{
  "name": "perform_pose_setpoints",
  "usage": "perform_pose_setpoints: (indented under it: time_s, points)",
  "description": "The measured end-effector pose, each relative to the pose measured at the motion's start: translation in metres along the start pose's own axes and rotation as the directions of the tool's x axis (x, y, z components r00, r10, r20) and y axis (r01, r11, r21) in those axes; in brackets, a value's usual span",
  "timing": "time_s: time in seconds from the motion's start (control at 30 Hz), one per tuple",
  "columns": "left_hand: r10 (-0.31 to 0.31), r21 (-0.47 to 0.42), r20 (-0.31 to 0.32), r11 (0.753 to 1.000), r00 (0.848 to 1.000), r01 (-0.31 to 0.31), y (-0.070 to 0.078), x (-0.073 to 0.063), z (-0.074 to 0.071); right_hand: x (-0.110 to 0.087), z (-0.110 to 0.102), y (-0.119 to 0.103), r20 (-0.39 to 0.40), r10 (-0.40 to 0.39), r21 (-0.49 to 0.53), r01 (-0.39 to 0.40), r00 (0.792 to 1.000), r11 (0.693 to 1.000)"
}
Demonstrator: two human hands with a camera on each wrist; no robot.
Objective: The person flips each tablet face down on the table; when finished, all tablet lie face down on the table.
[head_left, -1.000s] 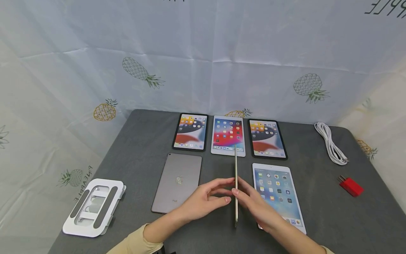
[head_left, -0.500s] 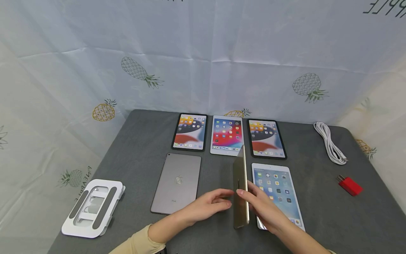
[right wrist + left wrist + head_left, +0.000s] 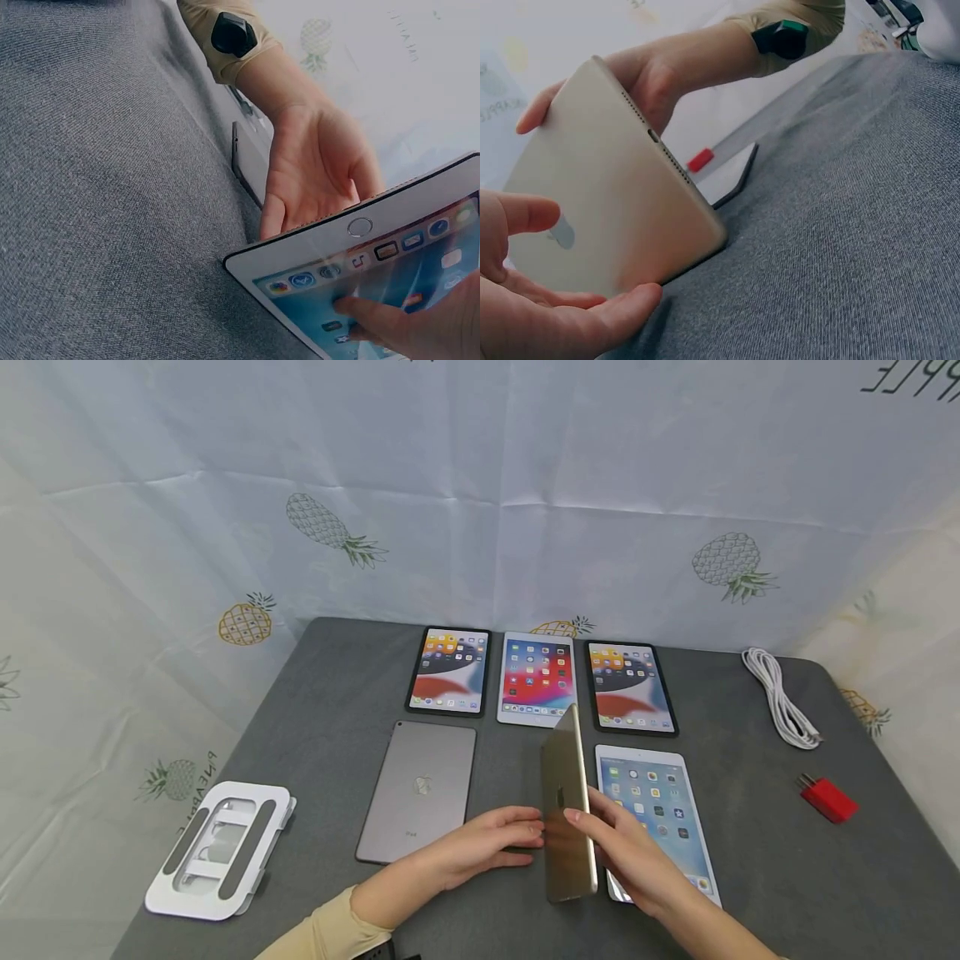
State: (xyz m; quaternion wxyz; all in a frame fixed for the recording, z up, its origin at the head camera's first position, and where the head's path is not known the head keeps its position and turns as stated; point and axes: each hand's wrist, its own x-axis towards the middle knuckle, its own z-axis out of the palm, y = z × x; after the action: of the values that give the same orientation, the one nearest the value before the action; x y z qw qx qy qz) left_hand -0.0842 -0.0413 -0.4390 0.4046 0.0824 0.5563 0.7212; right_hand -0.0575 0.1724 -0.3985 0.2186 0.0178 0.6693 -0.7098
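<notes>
Gold tablet (image 3: pixel 558 847) held on edge in the right hand (image 3: pixel 636 853)

Across the table (image 3: pixel 345 693) in the head view, two black tablets (image 3: pixel 450 671) lie flanking a white tablet (image 3: pixel 537 672) at the upper centre, all three with lit screens up. A grey tablet (image 3: pixel 418 785) lies back up, left of centre; a second white tablet (image 3: pixel 663 814) lies lit, right of centre, its lower left partly covered by the right hand. The stand (image 3: pixel 250 850) is at the lower left, the cable (image 3: pixel 782 702) at the upper right of the table, the plug (image 3: pixel 830 800) below it. The gold tablet's top corner overlaps the white tablet's lower edge in this view.

The gold tablet is at lower centre, between the hands. The right hand pinches it, thumb on the back, fingers against the lit screen. The left hand (image 3: pixel 480 850) is loosely open with fingers slightly bent, just beside the back and gripping nothing; whether a fingertip touches the lower edge cannot be told.

The gold tablet is a thin, round-cornered slab with a satiny back and white-bordered front. Grey woven fabric covers the table; the stand is white with dark strips, the cable a white coiled bundle, the plug a red block with metal prongs. A creased cloth (image 3: pixel 450 547) printed with pineapples hangs behind.
</notes>
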Motion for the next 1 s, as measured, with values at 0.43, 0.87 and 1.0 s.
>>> perform_pose_setpoints:
  time_s: [0.43, 0.87, 1.0]
  points:
    - [0.006, 0.036, -0.060, 0.999, 0.998, -0.004, 0.000, -0.008, -0.012, -0.001, -0.010, 0.006, -0.118, 0.060, 0.064, -0.053, 0.991, 0.997]
    - [0.013, 0.096, -0.121, 0.995, 0.993, -0.001, 0.000, -0.013, -0.018, 0.006, -0.016, 0.016, -0.149, 0.125, 0.164, -0.100, 0.981, 0.981]
    - [-0.006, 0.114, -0.124, 0.993, 0.992, 0.020, -0.001, -0.014, -0.019, 0.009, -0.016, 0.019, -0.141, 0.137, 0.210, -0.106, 0.980, 0.972]
